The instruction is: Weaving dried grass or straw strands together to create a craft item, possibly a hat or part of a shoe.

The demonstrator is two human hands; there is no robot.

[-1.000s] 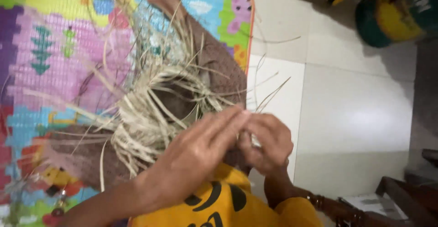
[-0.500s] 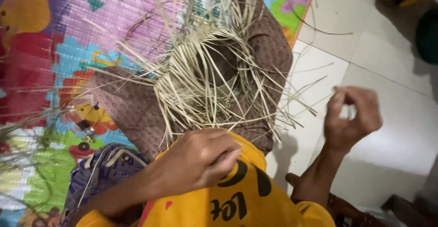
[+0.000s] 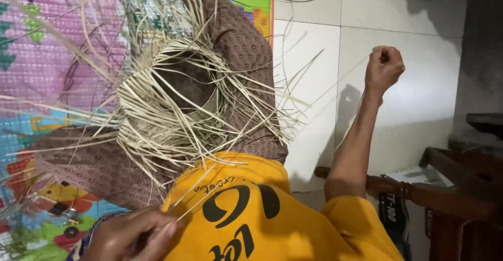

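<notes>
A half-woven straw basket (image 3: pixel 173 104) with many loose strands sticking out lies on my lap, over brown patterned trousers (image 3: pixel 246 56). My left hand (image 3: pixel 133 235) rests at the bottom edge of the view by my yellow shirt (image 3: pixel 262 214), pinching a pale straw strand that runs up toward the basket. My right hand (image 3: pixel 384 67) is raised out to the right over the white tiles, fist closed on a thin strand (image 3: pixel 335 85) stretched taut back to the weave.
A colourful foam play mat (image 3: pixel 47 56) covers the floor on the left. White floor tiles (image 3: pixel 419 98) lie to the right. Dark wooden furniture (image 3: pixel 450 187) with a turned rail stands at the lower right. Loose straws lie scattered on the mat.
My right hand has moved away from the basket, up and out to the right, drawing a strand tight. My left hand has dropped lower toward my body.
</notes>
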